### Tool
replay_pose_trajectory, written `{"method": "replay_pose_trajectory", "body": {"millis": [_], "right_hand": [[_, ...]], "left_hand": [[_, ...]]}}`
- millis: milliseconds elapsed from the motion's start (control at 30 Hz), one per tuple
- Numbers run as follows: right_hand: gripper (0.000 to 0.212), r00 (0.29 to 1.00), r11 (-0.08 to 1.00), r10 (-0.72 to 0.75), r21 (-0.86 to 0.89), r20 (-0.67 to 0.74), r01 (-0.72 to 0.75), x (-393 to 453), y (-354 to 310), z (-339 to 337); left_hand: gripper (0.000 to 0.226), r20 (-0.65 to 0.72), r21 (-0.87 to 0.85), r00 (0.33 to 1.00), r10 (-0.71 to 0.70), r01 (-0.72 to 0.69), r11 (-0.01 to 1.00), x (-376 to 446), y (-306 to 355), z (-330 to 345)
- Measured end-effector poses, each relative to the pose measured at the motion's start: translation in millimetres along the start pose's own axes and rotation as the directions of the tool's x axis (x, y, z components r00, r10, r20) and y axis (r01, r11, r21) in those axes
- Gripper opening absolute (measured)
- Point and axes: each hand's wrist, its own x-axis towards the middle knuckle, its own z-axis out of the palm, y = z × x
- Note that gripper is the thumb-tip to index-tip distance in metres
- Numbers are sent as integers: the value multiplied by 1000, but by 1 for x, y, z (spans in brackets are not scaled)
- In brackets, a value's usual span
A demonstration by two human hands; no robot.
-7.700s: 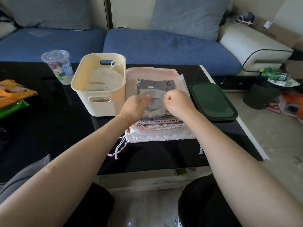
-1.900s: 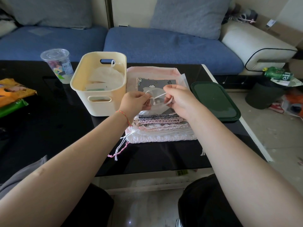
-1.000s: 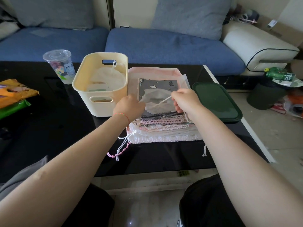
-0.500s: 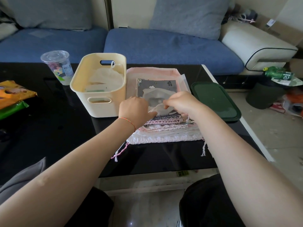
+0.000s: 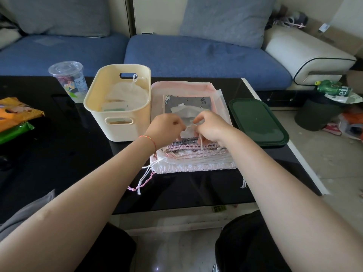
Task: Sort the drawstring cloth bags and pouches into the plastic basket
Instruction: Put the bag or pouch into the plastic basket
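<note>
The cream plastic basket with cut-out handles (image 5: 117,107) stood on the glossy black table (image 5: 59,163), and a pale sheer drawstring bag (image 5: 125,93) already lay inside it. Just right of the basket sat a flat stack of drawstring cloth pouches (image 5: 196,156), pink and white with a grey printed one near the top. Over that stack, right of the basket, both hands met: the left hand (image 5: 166,129) and the right hand (image 5: 211,126) each had fingers curled, pinching the thin white cord (image 5: 191,125) of a small translucent white pouch (image 5: 187,114) lying on top. Further right of the basket lay a dark green rectangular plastic lid (image 5: 257,122). Left of the basket stood a clear lidded plastic cup (image 5: 68,81).
</note>
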Motion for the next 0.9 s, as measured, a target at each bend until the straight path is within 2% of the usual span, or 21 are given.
{"method": "replay_pose_trajectory", "body": {"millis": [67, 133, 267, 400, 500, 567, 733, 800, 900], "right_hand": [[25, 1000, 998, 6, 59, -4, -5, 1, 0, 0], [27, 1000, 997, -11, 73, -20, 12, -1, -1, -1], [13, 991, 997, -81, -13, -109, 80, -1, -1, -2], [30, 980, 969, -134, -226, -149, 98, 4, 3, -3], [35, 984, 949, -117, -307, -133, 72, 1, 1, 2], [27, 985, 944, -135, -317, -105, 96, 0, -1, 4], [8, 981, 969, -184, -177, -56, 171, -2, 1, -5], [9, 977, 965, -199, -191, -74, 182, -2, 2, -6], [15, 981, 958, -179, -239, -77, 156, 0, 1, -3]], "left_hand": [[22, -9, -154, 998, -60, 58, 986, 1, 1, -4], [20, -24, -205, 996, -88, 82, 975, 2, 1, -6], [21, -15, -172, 994, -107, 103, 980, 3, -2, -7], [23, 2, -97, 990, -141, 141, 985, 5, -10, -8], [25, -40, -51, 986, -163, 161, 986, 6, -15, -5], [24, -45, -51, 979, -197, 194, 980, 6, -17, -5], [23, 10, -89, 958, -287, 287, 954, 7, -18, -11], [20, 20, -206, 957, -290, 288, 935, 6, -15, -10], [21, 70, -552, 968, -241, 239, 799, 2, -5, -11]]}}
